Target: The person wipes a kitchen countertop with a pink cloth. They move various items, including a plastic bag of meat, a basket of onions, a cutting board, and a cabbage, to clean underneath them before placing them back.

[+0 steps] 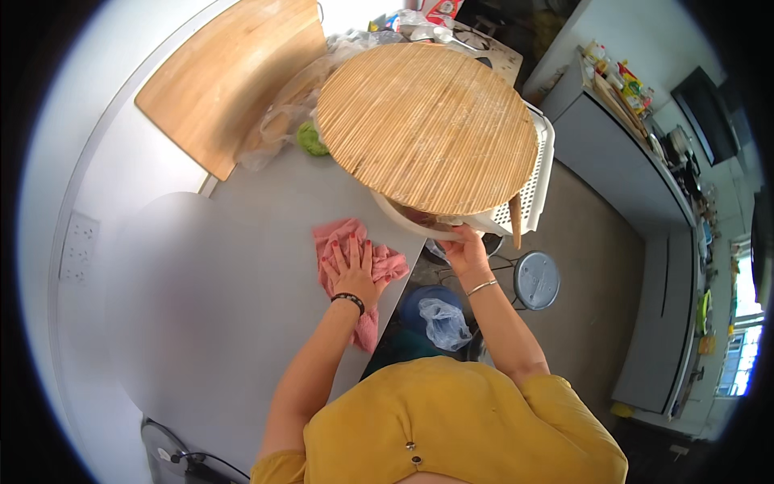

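Note:
My left hand (pixel 354 278) lies flat with spread fingers on a pink cloth (pixel 338 233), which rests crumpled near the edge of the grey table (pixel 260 242). With my right hand (pixel 464 251) I grip the near rim of a pale basin (pixel 405 221); the fingertips are partly hidden. A round slatted tray (pixel 429 127), dusted with white, covers most of the basin. Beside and partly beneath that tray is a white perforated basket (pixel 529 187). A brown wooden stick (pixel 515 221) juts out at its near side.
A large wooden board (pixel 224 78) leans on the wall behind plastic bags (pixel 266 142) and a green item (pixel 311 139). Below the table edge stand a round stool (pixel 537 280) and a blue bucket (pixel 417 305) with a plastic bag. Grey cabinets (pixel 611 145) line the right.

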Demonstrator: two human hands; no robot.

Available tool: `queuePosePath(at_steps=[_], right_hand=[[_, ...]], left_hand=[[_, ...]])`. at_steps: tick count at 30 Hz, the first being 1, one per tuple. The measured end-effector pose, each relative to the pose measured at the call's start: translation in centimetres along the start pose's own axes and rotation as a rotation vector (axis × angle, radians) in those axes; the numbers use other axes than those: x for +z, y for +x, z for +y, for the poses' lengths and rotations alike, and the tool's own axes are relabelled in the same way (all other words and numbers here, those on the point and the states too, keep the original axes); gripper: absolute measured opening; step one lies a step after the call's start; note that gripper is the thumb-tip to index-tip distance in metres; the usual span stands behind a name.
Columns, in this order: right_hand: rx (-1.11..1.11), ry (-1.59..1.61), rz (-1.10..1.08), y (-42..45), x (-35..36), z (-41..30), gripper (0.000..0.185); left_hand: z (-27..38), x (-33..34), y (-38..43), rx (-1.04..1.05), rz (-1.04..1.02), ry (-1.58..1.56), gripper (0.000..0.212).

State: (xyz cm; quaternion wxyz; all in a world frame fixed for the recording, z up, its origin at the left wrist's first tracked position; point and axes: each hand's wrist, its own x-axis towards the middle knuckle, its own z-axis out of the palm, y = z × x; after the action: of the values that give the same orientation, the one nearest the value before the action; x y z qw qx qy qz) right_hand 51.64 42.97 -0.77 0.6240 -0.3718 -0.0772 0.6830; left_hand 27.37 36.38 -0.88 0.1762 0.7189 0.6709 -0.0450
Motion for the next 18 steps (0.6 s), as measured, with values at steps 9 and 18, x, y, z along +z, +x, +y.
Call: queuePosePath(at_steps=[9,18], right_hand=[[-0.022,-0.019,0.006,0.2,-1.0,-1.2,0.039],[-0.085,-0.052,-0.011,1.1,-2.4,-1.8,0.040]], left_hand=[[0.3,-0.9,0.7,-0.056,-0.137,-0.046,0.095],[-0.4,-0.6,1.5,-0.069,-0.078,-0.117,0.091]])
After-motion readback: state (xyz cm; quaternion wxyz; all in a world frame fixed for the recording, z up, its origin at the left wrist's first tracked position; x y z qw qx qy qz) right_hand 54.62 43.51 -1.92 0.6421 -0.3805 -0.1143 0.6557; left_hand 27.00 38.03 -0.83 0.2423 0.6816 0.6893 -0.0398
